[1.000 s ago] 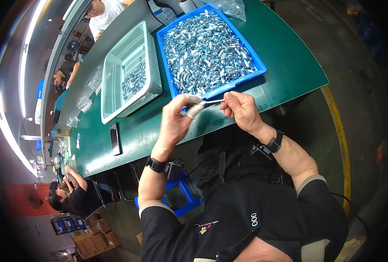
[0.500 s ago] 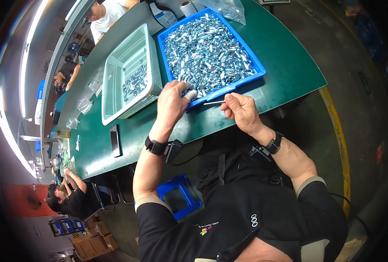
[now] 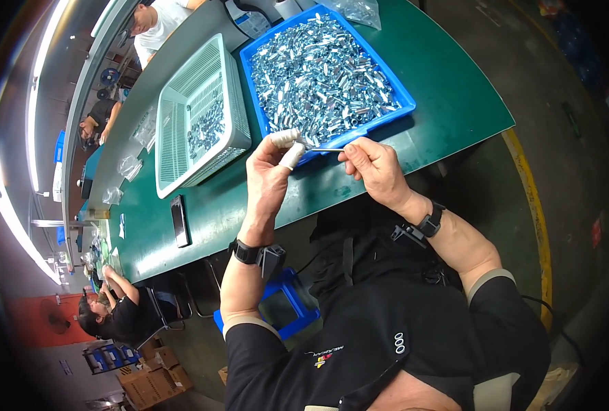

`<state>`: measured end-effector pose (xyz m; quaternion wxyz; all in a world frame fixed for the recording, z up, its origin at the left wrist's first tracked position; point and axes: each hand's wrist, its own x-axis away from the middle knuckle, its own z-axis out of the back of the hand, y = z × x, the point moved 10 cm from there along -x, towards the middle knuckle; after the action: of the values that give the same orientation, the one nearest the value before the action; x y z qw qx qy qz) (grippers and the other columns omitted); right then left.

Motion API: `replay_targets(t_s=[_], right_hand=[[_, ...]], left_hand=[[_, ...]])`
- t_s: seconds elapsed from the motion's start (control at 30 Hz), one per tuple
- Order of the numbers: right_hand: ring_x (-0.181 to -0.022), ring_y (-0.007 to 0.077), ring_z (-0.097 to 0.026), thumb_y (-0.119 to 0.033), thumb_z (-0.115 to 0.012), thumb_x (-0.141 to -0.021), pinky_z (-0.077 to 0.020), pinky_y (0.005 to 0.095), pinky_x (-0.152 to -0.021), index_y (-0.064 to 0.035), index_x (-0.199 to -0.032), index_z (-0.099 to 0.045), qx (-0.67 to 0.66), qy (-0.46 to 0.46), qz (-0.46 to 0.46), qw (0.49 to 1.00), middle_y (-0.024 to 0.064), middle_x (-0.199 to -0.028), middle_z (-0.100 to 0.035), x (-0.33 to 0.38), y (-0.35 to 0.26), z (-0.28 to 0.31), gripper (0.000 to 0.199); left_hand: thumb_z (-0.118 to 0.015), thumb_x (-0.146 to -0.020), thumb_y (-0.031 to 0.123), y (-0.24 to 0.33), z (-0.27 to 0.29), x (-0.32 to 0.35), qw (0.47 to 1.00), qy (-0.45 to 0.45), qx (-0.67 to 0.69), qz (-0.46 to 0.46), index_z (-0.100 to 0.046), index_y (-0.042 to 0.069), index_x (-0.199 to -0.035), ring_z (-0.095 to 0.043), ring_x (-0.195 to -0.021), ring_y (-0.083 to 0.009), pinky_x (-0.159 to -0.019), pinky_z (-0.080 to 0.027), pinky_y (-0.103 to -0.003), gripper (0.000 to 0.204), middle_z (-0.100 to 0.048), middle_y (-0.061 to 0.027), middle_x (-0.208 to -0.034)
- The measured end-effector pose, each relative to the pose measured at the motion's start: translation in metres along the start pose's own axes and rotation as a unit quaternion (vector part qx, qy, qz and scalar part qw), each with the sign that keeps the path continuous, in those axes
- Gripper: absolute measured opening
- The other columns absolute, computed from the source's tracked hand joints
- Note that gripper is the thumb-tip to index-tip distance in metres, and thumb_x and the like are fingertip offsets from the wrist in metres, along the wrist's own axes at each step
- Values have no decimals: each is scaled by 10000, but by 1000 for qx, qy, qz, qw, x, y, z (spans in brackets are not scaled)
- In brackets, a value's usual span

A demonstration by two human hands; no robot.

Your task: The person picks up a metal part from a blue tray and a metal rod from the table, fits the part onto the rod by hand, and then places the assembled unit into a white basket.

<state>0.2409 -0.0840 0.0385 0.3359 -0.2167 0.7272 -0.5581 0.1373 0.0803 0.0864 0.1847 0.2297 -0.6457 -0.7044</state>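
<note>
My left hand [image 3: 269, 168], with white coverings on the thumb and forefinger, pinches a small metal part [image 3: 304, 144] at the near edge of a blue tray [image 3: 406, 104]. A thin metal rod [image 3: 329, 149] is gripped between the thumb and fingers of my right hand [image 3: 378, 170]. Its far end meets the part at my left fingertips; whether it sits inside the part is too small to tell. Loose, shiny metal pieces [image 3: 325, 75] fill the tray. Left of it stands a pale green perforated basket [image 3: 215, 163] with a smaller pile of similar pieces [image 3: 207, 129].
A dark phone [image 3: 180, 220] lies on the green table [image 3: 448, 103], left of my arms. Clear plastic bags [image 3: 129, 167] lie beyond the basket. Below the table edge is a blue stool [image 3: 294, 301]. Other people sit farther along the table at the left.
My left hand has come up from the pieces at the tray's near edge, with a part in its fingertips. The rod's tip has moved left to meet it.
</note>
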Motion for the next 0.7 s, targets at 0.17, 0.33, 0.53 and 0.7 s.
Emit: replay_targets(t_s=[0.17, 0.33, 0.53, 0.7], right_hand=[[-632, 75, -570, -282, -533, -1095, -469, 249, -580, -7, -935, -690, -13, 2, -2, 1000, 12, -711, -637, 0, 0, 1, 355], [-623, 73, -564, -347, -543, -1090, -467, 246, -572, -6, -902, -694, -34, 11, -16, 999, 12, -691, -627, 0, 4, 2, 417], [-618, 57, -546, -426, -510, -1094, -455, 215, -583, -7, -856, -711, -49, -34, -75, 995, 3, -682, -621, 0, 17, -3, 522], [-609, 55, -543, -425, -525, -1088, -451, 216, -568, -7, -863, -709, -10, -73, -43, 996, 2, -680, -622, -3, 9, -11, 509]], left_hand=[[-730, -929, -22, -11, -16, 5, 998, -36, 42, 23, -689, 27, -1119, -674, -989, -108, -907, -530, -258, 201, -731, -44, -1060], [-720, -939, 6, -21, -24, 10, 998, -20, 61, 24, -693, 30, -1101, -681, -880, -113, -848, -536, -268, 166, -732, -45, -969], [-726, -942, 24, -20, -24, 13, 998, -23, 54, 26, -695, 34, -1084, -683, -868, -115, -838, -540, -273, 146, -739, -52, -968], [-724, -948, 38, -16, -21, 17, 999, -16, 44, 27, -696, 31, -1068, -684, -868, -115, -834, -539, -270, 123, -746, -58, -969]])
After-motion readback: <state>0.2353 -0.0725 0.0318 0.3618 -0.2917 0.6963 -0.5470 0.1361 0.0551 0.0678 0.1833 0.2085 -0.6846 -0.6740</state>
